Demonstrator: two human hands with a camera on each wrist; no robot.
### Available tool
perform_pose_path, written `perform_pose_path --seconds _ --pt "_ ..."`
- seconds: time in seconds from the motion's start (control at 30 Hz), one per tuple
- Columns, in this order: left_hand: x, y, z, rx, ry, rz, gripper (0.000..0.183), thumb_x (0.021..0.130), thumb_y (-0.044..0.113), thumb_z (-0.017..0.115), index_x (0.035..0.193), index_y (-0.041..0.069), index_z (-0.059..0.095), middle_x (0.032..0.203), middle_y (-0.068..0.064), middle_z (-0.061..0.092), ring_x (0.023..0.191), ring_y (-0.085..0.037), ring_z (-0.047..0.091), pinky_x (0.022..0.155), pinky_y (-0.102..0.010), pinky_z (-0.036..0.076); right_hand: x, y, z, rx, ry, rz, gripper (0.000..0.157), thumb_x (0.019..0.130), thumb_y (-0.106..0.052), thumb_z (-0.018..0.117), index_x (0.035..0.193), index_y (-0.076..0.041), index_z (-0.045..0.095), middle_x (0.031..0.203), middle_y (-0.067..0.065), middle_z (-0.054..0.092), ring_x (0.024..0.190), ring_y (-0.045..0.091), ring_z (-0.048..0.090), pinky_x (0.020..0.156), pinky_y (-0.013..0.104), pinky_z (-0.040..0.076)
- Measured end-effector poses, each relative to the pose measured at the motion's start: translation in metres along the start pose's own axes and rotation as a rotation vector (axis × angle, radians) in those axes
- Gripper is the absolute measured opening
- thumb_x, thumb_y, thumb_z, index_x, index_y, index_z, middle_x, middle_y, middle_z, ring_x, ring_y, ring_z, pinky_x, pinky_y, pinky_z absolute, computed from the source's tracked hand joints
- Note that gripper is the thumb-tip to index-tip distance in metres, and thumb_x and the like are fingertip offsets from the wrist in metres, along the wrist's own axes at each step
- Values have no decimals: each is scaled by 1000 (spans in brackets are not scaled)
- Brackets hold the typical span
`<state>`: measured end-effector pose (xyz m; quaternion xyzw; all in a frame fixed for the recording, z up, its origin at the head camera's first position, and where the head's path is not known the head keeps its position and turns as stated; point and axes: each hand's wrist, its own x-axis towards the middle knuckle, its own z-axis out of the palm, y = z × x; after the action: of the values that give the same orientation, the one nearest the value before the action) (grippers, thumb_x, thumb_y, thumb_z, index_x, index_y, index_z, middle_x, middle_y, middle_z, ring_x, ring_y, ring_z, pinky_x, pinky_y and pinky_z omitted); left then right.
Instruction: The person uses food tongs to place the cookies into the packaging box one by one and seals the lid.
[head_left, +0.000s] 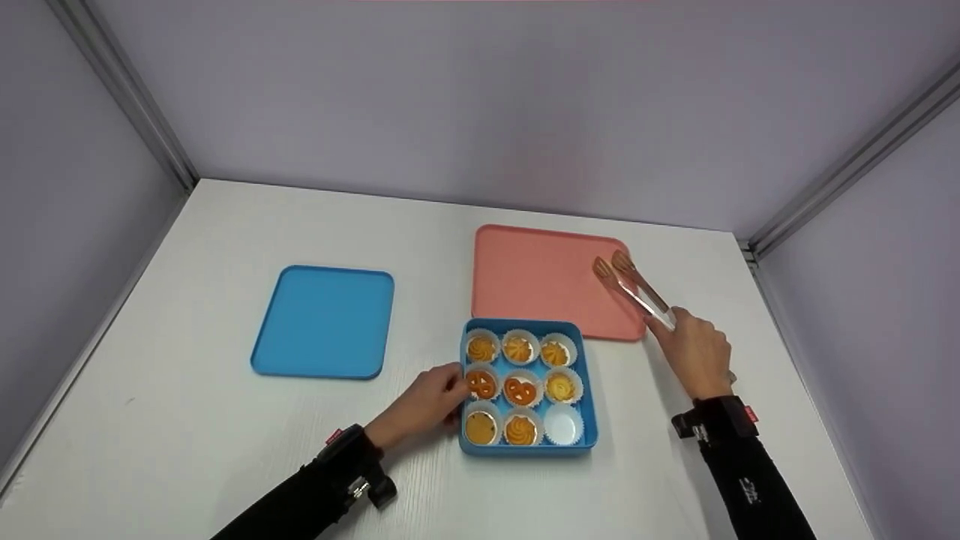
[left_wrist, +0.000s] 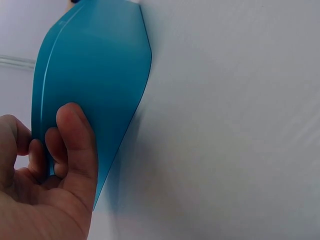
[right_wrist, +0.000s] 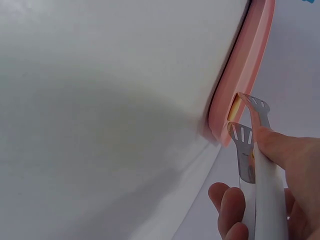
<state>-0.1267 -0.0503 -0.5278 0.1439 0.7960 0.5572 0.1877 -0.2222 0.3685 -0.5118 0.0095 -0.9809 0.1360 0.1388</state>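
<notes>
A blue box holds rows of white paper cups with cookies: piped swirls, pretzel-shaped ones and a flat round one. The cup at its front right has no cookie in it. At the box's left wall, my left hand grips the rim; in the left wrist view its fingers lie against the blue side wall. My right hand holds metal tongs with white grips. Their slotted tips are spread apart over the right part of a pink tray.
On the left of the white table lies a flat blue tray. The pink tray sits just behind the box. Grey panels close off the table's back and sides.
</notes>
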Motion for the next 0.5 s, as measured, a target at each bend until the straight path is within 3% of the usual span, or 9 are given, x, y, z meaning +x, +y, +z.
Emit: perform_pose_path --seconds 0.23,0.5 --pt "0 0 1 10 10 18 20 99 6 44 79 6 46 67 -8 54 55 -17 56 53 -31 47 2 -3 3 -21 20 -22 52 88 -39 70 109 8 66 77 32 64 55 46 60 41 55 41" --pt "-1 2 0 15 10 0 19 98 11 45 80 7 46 69 -6 53 55 -15 54 53 -29 45 5 -2 3 -32 -3 1 52 89 -42 69 109 6 67 80 32 64 55 45 60 42 54 41"
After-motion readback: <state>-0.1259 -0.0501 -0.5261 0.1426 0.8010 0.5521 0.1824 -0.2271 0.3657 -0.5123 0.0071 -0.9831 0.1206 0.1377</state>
